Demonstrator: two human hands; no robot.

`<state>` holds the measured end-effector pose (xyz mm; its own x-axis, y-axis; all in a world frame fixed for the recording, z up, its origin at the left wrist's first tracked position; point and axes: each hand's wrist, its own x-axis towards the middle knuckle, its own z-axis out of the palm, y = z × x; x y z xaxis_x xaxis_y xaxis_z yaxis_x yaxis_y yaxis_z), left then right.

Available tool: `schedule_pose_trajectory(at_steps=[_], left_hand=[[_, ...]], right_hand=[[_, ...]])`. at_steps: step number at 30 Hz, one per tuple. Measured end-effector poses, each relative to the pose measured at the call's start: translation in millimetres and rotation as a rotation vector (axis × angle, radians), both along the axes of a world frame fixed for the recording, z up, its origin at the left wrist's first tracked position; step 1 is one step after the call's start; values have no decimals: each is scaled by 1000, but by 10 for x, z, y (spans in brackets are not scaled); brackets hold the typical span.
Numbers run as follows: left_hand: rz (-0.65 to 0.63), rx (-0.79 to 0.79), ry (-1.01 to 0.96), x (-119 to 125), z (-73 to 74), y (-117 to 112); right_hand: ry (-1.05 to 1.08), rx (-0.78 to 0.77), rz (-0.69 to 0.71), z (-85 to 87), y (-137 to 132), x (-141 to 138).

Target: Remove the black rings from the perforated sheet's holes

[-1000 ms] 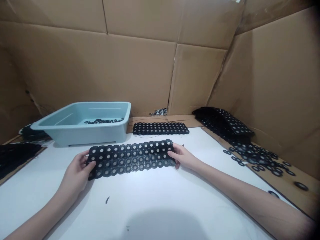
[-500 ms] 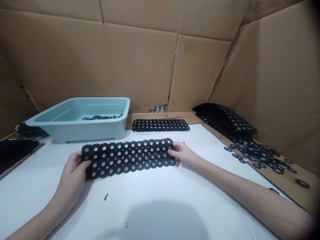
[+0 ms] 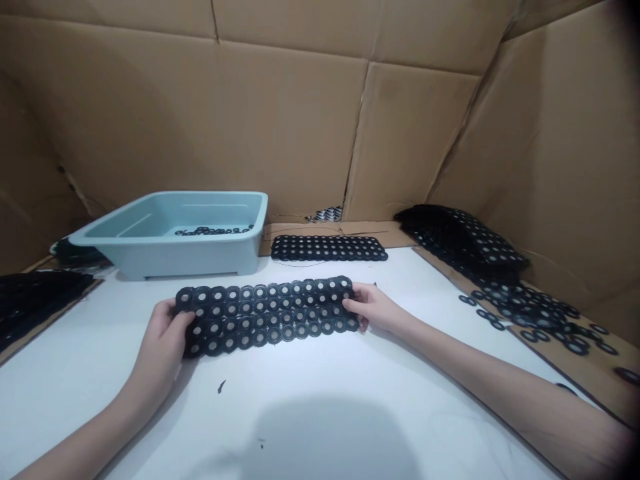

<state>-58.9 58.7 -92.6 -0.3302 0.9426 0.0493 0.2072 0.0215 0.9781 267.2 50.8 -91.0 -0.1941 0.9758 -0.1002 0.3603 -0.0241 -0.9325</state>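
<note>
While the left hand (image 3: 163, 343) pinches one end of a black dotted strip (image 3: 270, 310) between thumb and fingers, the right hand (image 3: 373, 308) pinches the other | held just below frame centre, over the white counter (image 3: 400, 380) | second strip (image 3: 330, 248) beyond, mid-frame | blue basin (image 3: 195, 258) left of centre | loose black rings (image 3: 535, 310) toward right edge

Background: brown corrugated-cardboard back wall (image 3: 280, 133), creased horizontally, with a steep, slightly slanted vertical seam (image 3: 358, 137) right of centre. Ragged tear (image 3: 327, 214) at its foot, grey-and-dark pattern showing through. Plain brown cardboard right wall (image 3: 570, 167) angles in; brown cardboard left wall (image 3: 25, 173) sits darker. Smooth white tabletop (image 3: 320, 373) below, flat brown cardboard strips (image 3: 595, 373) along back and both sides. Light is pale, soft-edged; broad rounded grey shadow (image 3: 335, 433) on the near tabletop.
</note>
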Motion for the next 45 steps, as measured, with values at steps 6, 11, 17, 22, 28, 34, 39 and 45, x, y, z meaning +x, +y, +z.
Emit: schedule_pose_trajectory(at_steps=[6,11,17,22,28,34,39,45], left_hand=[[23,-49,142,13,19,0],[-6,-23,181,-26,-20,-1],[-83,6,78,-20,-28,-24],[-61,18,124,4,-9,-45],[-49,36,305,14,4,-63],[-57,59,389,43,50,-102],[-68,37,335,27,32,-81],[-83,128,266,11,22,-70]], right_hand=[[12,-8,2,1,1,-11],[5,-2,19,19,-8,-24],[7,3,33,8,-14,-16],[-4,-7,5,-5,-19,-19],[-17,-17,12,-4,-21,-11],[-36,-4,30,-11,-19,-13],[-27,5,11,-9,-29,-24],[-26,19,-32,-1,-52,-45]])
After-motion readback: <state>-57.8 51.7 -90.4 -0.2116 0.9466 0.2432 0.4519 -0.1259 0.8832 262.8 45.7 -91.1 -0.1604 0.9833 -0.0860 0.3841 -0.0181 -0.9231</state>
